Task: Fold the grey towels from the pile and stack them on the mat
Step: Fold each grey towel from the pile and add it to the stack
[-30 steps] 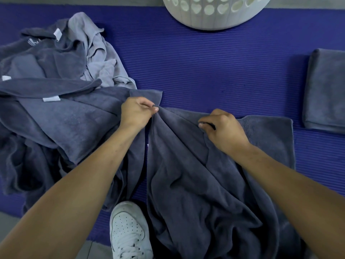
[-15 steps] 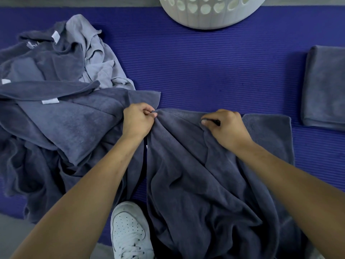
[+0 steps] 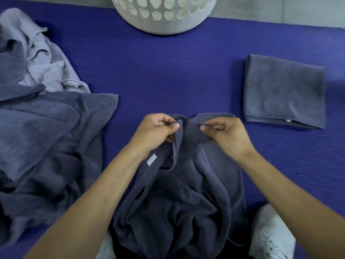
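Observation:
A dark grey towel point(image 3: 179, 199) hangs crumpled in front of me, lifted off the blue mat point(image 3: 168, 71). My left hand point(image 3: 155, 131) pinches its top edge, and my right hand point(image 3: 225, 135) pinches the same edge a short way to the right. A white label shows on the towel below my left wrist. The pile of grey towels point(image 3: 43, 128) lies rumpled on the mat at the left, with a lighter grey one at its far end. One folded grey towel point(image 3: 283, 94) lies flat on the mat at the right.
A white laundry basket point(image 3: 164, 14) with round holes stands at the mat's far edge. My white shoes point(image 3: 272, 234) are at the bottom, the right one on the mat below my right arm. Grey floor lies beyond the mat.
Both hands have lifted the towel's top edge off the mat and drawn closer together. The view has shifted right, so the pile sits farther left and the folded towel is nearer the middle.

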Demonstrator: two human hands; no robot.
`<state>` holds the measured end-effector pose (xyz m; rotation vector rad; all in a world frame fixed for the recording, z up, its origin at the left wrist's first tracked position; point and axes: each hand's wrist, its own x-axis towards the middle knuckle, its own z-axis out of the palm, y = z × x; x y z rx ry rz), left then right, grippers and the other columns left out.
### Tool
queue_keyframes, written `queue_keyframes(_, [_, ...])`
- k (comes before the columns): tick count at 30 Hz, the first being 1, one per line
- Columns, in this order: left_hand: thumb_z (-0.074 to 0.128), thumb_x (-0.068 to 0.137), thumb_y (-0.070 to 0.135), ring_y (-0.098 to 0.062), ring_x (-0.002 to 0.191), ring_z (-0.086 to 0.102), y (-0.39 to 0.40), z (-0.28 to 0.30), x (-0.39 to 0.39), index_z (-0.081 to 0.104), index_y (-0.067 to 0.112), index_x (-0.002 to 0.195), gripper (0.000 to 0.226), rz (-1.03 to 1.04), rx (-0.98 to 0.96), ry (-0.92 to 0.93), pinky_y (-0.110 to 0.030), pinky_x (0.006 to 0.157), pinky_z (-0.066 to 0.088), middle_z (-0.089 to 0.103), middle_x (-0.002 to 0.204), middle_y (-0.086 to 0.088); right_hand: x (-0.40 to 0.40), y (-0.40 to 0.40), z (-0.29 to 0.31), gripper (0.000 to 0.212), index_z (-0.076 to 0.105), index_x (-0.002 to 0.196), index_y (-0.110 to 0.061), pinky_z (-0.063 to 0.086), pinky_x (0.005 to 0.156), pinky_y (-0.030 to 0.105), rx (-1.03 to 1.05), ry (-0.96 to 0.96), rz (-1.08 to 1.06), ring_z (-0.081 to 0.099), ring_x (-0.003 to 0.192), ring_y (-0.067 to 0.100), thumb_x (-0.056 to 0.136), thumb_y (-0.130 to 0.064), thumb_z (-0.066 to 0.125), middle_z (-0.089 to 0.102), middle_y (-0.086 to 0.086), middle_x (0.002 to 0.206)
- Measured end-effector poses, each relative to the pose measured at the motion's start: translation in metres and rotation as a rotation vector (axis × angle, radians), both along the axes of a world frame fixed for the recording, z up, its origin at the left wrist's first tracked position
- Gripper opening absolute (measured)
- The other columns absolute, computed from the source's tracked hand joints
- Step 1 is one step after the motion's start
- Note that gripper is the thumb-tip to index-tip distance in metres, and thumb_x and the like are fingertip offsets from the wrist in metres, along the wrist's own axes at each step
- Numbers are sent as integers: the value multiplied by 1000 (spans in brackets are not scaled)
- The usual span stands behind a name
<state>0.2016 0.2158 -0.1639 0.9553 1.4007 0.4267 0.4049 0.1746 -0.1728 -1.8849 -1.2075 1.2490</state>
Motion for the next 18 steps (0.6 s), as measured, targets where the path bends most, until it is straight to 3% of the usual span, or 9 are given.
queue_keyframes(3, [65, 91, 2, -6, 57, 64, -9, -11, 44, 62, 10, 82, 13, -15, -57, -79, -19, 54, 52, 68, 65, 2, 29, -10, -6, 11, 75, 77, -24, 50, 56, 21, -37, -66, -93, 55, 49, -3, 84, -16, 76, 68, -14, 58])
queue_keyframes(5, [67, 91, 4, -9, 64, 66, -13, -15, 63, 63, 11, 83, 11, -4, -84, -97, -22, 60, 54, 70, 72, -1, 45, -10, -9, 8, 77, 79, -21, 49, 57, 17, -36, -112, -104, 59, 53, -3, 85, -17, 76, 70, -13, 62])
queue_keyframes(7, [67, 91, 6, -13, 68, 68, -16, -16, 74, 65, 11, 85, 8, 42, -110, -137, -24, 63, 54, 71, 74, -2, 55, -5, -12, 5, 79, 82, -19, 51, 61, 17, -10, -169, -93, 65, 62, 0, 86, -19, 75, 73, -10, 69])
queue_keyframes(12, [67, 92, 10, -16, 79, 71, -17, -20, 86, 68, 9, 91, 1, 182, -118, -175, -29, 76, 57, 73, 83, -5, 66, 12, -24, 9, 79, 87, -14, 59, 76, 32, 23, -282, -146, 70, 75, 9, 85, -22, 76, 74, -4, 78])
queue_keyframes(18, [63, 94, 8, -17, 81, 70, -19, -26, 86, 65, 8, 91, 4, 215, -133, -163, -30, 78, 57, 72, 84, -6, 65, 16, -29, 13, 76, 81, -12, 59, 68, 38, -14, -431, -164, 67, 69, 20, 86, -23, 74, 70, 3, 70])
